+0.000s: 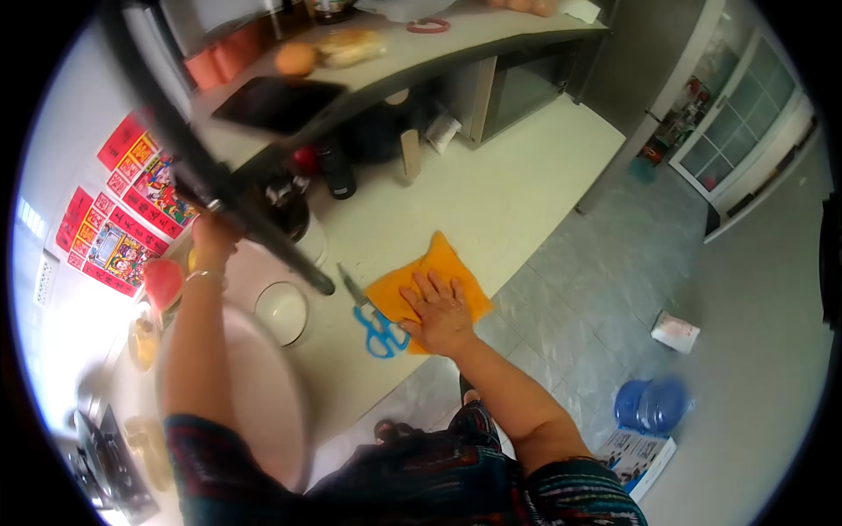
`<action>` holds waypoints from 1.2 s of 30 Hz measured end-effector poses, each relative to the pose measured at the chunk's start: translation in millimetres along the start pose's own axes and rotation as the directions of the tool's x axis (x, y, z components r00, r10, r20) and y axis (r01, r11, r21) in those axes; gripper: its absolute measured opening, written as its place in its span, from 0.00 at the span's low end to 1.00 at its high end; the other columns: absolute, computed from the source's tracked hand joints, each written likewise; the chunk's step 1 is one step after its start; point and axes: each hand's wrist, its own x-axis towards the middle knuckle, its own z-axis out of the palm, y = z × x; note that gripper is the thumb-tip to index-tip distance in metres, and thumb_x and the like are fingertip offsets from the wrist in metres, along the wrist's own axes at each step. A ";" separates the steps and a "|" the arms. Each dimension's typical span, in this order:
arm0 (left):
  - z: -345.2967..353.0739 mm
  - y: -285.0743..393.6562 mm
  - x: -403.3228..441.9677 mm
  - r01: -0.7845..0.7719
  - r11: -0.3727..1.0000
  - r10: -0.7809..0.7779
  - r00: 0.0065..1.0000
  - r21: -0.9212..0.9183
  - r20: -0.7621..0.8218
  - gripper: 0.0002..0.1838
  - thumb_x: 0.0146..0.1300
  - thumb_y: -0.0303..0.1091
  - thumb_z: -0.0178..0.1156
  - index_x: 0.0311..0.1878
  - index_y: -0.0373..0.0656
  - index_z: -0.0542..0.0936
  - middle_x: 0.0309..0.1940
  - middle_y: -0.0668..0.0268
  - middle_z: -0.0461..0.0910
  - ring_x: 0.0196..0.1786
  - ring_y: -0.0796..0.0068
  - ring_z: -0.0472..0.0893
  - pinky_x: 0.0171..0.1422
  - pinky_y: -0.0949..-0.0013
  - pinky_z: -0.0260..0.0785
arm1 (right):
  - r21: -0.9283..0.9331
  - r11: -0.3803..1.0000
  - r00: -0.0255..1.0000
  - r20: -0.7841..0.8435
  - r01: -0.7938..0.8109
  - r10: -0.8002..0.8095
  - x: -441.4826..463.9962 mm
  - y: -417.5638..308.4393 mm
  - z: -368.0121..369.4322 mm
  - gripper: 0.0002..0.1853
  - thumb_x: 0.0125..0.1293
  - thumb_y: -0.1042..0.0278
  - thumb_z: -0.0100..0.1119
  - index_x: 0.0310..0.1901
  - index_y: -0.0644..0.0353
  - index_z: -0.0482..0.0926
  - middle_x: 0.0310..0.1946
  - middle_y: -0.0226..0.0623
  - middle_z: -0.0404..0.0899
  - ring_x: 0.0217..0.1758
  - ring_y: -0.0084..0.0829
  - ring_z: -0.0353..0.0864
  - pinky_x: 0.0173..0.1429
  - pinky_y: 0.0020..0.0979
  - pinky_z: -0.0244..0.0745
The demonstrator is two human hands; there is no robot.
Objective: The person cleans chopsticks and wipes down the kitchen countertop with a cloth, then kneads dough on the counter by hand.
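My right hand (438, 317) lies flat, fingers spread, on an orange cloth (465, 285) on the pale counter (465, 188). Blue-handled scissors (379, 335) lie against the cloth's left edge, near my right thumb. My left hand (213, 238) reaches to the far left with curled fingers. It is beside a long dark pole (263, 245) that slants across the view; what the fingers hold is partly hidden. Below that pole stands a small white bowl (282, 314), next to a large pale pink basin (263, 377) under my left forearm.
A black bottle (335, 171) and a wooden block (410, 156) stand at the back, below a raised shelf (430, 44) bearing an orange fruit (296, 60). Red printed posters (123, 241) hang on the left wall. A blue water jug (649, 405) sits on the floor at right.
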 end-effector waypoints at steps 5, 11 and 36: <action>-22.0 20.5 -61.1 0.011 0.302 -0.210 0.976 -0.953 -0.056 0.09 0.69 0.36 0.52 0.49 0.48 0.76 0.42 0.63 0.81 0.40 0.66 0.83 0.45 0.63 0.78 | -0.183 0.974 0.977 -0.187 -0.135 0.101 44.0 134.6 -6.3 0.42 0.60 0.38 0.49 0.70 0.57 0.59 0.72 0.45 0.56 0.76 0.43 0.52 0.75 0.56 0.40; -63.0 78.2 -132.6 0.218 0.681 -0.395 0.914 -0.699 -0.099 0.14 0.62 0.32 0.61 0.51 0.43 0.76 0.38 0.64 0.81 0.36 0.72 0.82 0.37 0.72 0.76 | -0.306 0.709 0.764 -0.121 -0.636 0.633 140.0 299.3 -67.4 0.43 0.65 0.31 0.37 0.74 0.52 0.47 0.77 0.39 0.39 0.79 0.42 0.38 0.76 0.52 0.36; 117.6 168.1 -313.8 -0.037 0.999 0.035 0.998 0.032 0.046 0.27 0.49 0.36 0.70 0.51 0.34 0.74 0.46 0.48 0.75 0.49 0.48 0.76 0.53 0.57 0.70 | -0.074 0.994 0.995 0.046 0.087 -0.083 105.8 100.4 7.0 0.29 0.66 0.53 0.46 0.67 0.52 0.64 0.71 0.39 0.58 0.76 0.39 0.51 0.76 0.49 0.40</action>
